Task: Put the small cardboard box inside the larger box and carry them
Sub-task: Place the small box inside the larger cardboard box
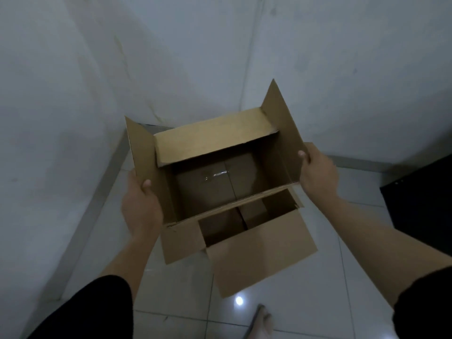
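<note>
The larger cardboard box (212, 140) is open-topped, with its side flaps standing up and its far flap folded inward. My left hand (141, 206) grips its left wall, thumb over the edge. My right hand (318, 172) grips its right wall the same way. Inside, a brown surface with a shiny strip of tape shows; I cannot tell whether it is the box's bottom. The small cardboard box (259, 255) sits open against the larger box's near wall, outside it, its flaps spread outward. Whether it rests on the floor is unclear.
I stand in a corner of white walls (73, 94) on a glossy tiled floor (176, 289). A dark object (420, 196) stands at the right. My bare foot (261, 321) is just below the boxes.
</note>
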